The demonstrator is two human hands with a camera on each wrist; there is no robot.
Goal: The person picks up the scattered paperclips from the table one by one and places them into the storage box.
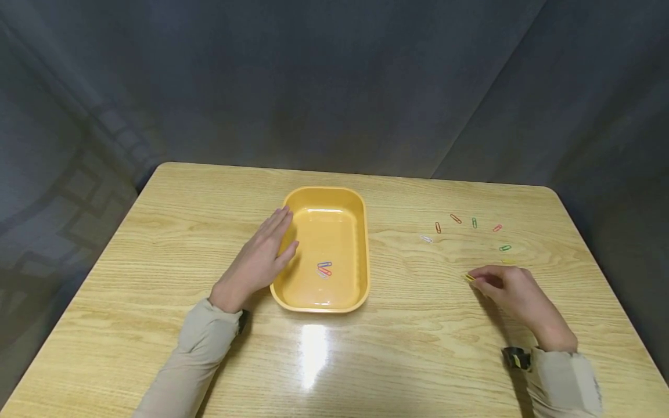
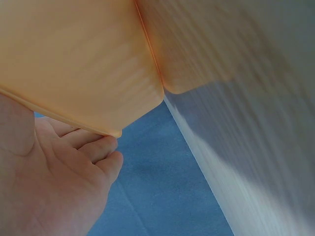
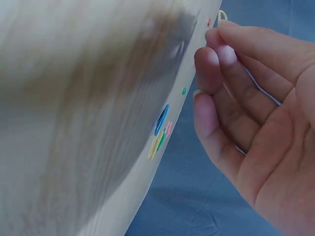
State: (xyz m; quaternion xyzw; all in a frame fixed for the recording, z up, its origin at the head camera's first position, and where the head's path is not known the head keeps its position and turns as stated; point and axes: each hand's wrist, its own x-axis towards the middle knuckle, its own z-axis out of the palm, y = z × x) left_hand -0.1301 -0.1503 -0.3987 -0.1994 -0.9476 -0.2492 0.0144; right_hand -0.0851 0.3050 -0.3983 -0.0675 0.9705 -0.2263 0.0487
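A yellow paper clip (image 1: 470, 278) is pinched between the thumb and fingertips of my right hand (image 1: 509, 290), over the right part of the table. In the right wrist view this paper clip (image 3: 223, 14) sticks out past the fingertips. My left hand (image 1: 258, 255) lies at the left rim of a yellow plastic tray (image 1: 364, 255), its fingers extended. From the left wrist, the fingertips (image 2: 110, 145) show right at the tray's edge. Inside the tray are a blue paper clip (image 1: 324, 264), a red one (image 1: 325, 271) and a pale one (image 1: 323, 276).
Beyond my right hand several loose paper clips lie scattered, among them a white one (image 1: 426, 238), a red one (image 1: 456, 219), a green one (image 1: 504, 248) and a yellow one (image 1: 508, 261). A blue clip (image 3: 161, 120) shows from the right wrist. Dark curtain (image 1: 334, 87) hangs behind the table.
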